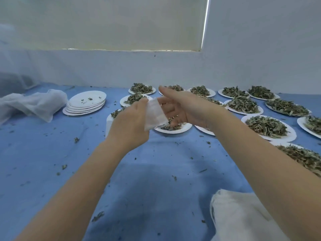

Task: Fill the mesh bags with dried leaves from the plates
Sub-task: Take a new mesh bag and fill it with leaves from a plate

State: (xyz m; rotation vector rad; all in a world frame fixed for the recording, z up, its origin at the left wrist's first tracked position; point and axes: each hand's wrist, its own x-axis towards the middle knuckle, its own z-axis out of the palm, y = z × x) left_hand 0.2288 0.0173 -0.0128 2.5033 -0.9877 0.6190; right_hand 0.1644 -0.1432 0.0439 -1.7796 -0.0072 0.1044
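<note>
My left hand (129, 122) grips a small white mesh bag (155, 114) by its edge and holds it upright above the blue cloth. My right hand (180, 106) is spread with straight fingers right beside the bag, touching its far side. Under both hands stands a white plate with dried leaves (173, 128). Several more plates piled with dried leaves (268, 126) cover the cloth to the right and behind.
A stack of emptied white plates (86, 103) sits at the back left beside a loose heap of white mesh fabric (33, 105). More white fabric (243, 214) lies at the near right. Leaf crumbs are scattered over the blue cloth (52, 153). A wall closes the back.
</note>
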